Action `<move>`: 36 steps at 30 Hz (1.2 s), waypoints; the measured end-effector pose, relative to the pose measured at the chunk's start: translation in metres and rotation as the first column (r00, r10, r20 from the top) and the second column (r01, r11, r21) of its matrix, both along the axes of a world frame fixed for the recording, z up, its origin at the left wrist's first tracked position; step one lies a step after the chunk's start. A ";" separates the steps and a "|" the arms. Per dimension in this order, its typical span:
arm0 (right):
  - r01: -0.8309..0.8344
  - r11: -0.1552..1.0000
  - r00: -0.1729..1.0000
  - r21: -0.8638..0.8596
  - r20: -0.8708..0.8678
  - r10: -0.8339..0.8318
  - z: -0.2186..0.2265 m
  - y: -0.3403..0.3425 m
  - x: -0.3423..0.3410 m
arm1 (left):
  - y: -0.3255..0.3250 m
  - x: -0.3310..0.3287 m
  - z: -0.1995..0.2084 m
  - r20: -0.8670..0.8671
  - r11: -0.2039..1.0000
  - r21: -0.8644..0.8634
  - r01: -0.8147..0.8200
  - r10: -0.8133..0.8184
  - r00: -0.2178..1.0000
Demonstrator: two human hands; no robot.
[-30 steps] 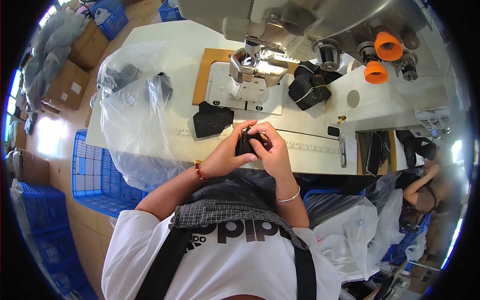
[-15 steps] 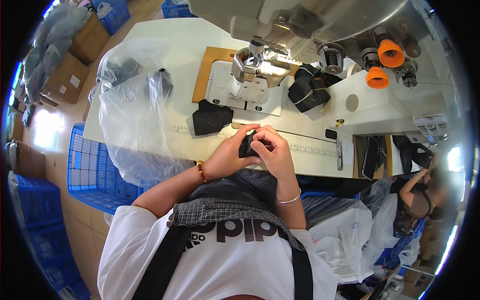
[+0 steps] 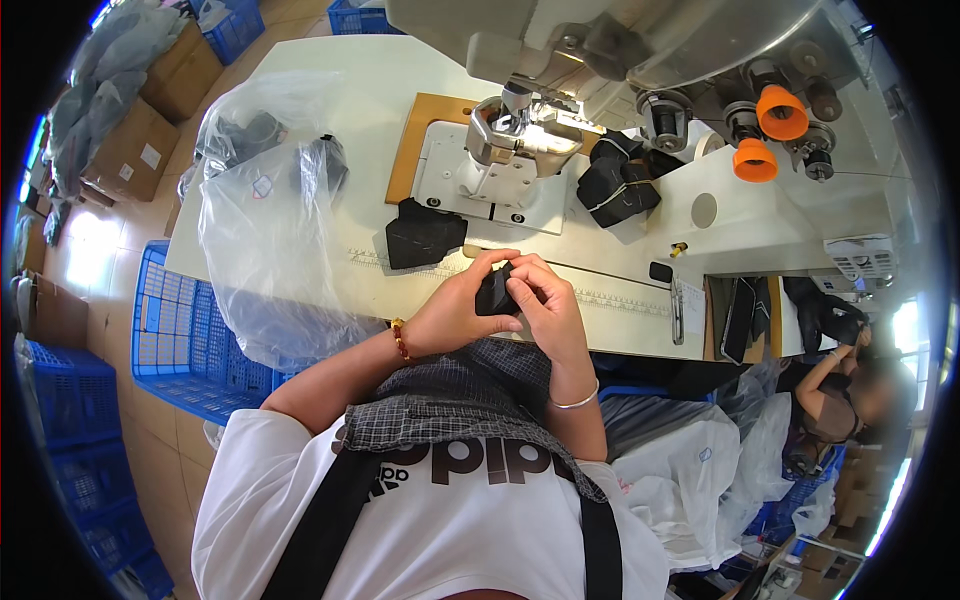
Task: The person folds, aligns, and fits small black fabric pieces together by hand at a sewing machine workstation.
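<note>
Between my two hands, at the front edge of the sewing table (image 3: 300, 62), is a small black fabric piece (image 3: 494, 291). My left hand (image 3: 452, 306) curls round its left side, thumb below and fingers above. On the other side my right hand (image 3: 551, 312) pinches it with thumb and fingertips. Much of the piece is hidden by my fingers. Just beyond my hands, to the left, a flat black fabric piece (image 3: 425, 235) lies beside the plate of the sewing machine (image 3: 497, 165). A tied bundle of black pieces (image 3: 617, 190) rests to the machine's right.
A clear plastic bag (image 3: 265, 250) with dark pieces covers the table's left side. Blue crates (image 3: 185, 335) stand on the floor at left. Orange thread holders (image 3: 781, 112) hang at upper right. Another person (image 3: 835, 395) sits at far right, near white bags (image 3: 690, 470).
My right thumb and fingers have shifted slightly on the black fabric piece, and more of it shows between my hands. The pieces on the table have not moved.
</note>
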State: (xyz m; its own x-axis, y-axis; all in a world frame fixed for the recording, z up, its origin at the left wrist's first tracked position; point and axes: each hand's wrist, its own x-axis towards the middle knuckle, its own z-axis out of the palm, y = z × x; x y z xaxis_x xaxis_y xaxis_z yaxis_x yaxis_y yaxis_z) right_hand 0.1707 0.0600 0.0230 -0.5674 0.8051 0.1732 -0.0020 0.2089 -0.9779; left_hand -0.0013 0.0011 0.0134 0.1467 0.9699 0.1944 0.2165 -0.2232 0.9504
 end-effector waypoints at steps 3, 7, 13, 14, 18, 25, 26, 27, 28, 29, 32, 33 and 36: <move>0.003 1.000 1.000 -0.018 -0.012 -0.003 0.005 -0.003 0.002 | 0.000 0.002 0.002 -0.010 1.000 -0.004 0.000 0.000 1.000; 0.008 0.998 0.999 0.065 0.035 -0.011 0.003 -0.006 0.003 | 0.004 0.010 0.004 -0.145 0.999 -0.007 -0.034 0.032 0.989; 0.188 0.972 0.976 0.140 0.085 -0.201 -0.014 0.002 -0.001 | 0.010 0.017 0.010 -0.494 0.988 0.127 -0.088 0.140 0.858; 0.212 0.956 0.953 0.200 0.176 -0.248 -0.013 0.001 0.000 | 0.009 0.017 0.013 -0.612 0.979 0.181 -0.090 0.184 0.769; 0.235 0.938 0.933 0.253 0.213 -0.291 -0.005 -0.005 -0.004 | -0.001 0.005 0.040 -0.685 0.953 0.299 -0.049 0.250 0.685; 0.226 0.820 0.853 0.526 0.300 -0.428 -0.011 -0.001 -0.001 | 0.001 -0.076 0.055 -0.759 0.945 0.312 -0.101 0.311 0.572; 0.227 0.810 0.840 0.540 0.312 -0.444 -0.011 -0.002 0.000 | 0.006 -0.083 0.055 -0.764 0.959 0.269 -0.089 0.269 0.586; 0.225 0.800 0.828 0.557 0.323 -0.459 -0.009 -0.001 0.000 | 0.010 -0.089 0.054 -0.767 0.970 0.228 -0.080 0.229 0.599; 0.206 0.794 0.813 0.572 0.352 -0.464 -0.008 -0.001 0.002 | 0.014 -0.094 0.053 -0.788 0.989 0.129 -0.079 0.150 0.597; 0.219 0.795 0.815 0.566 0.341 -0.468 -0.006 -0.003 0.002 | 0.018 -0.094 0.053 -0.797 0.989 0.127 -0.071 0.145 0.587; 0.243 0.771 0.783 0.589 0.351 -0.515 -0.001 -0.008 0.003 | 0.031 -0.093 0.055 -0.835 0.999 0.037 -0.023 0.044 0.549; 0.251 0.773 0.791 0.583 0.337 -0.511 -0.001 -0.010 0.004 | 0.036 -0.095 0.056 -0.842 1.000 0.009 -0.011 0.013 0.540; 0.277 0.768 0.807 0.578 0.294 -0.512 0.003 -0.014 0.005 | 0.049 -0.104 0.048 -0.845 0.998 -0.046 0.036 -0.058 0.531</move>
State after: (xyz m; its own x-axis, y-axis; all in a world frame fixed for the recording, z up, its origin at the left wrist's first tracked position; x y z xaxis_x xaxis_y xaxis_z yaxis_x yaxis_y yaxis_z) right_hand 0.1756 0.0463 0.0264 -0.3251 0.8420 0.4304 0.5661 0.5379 -0.6246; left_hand -0.1050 0.0504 0.0612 0.2774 0.9585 -0.0653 0.9114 -0.2411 0.3335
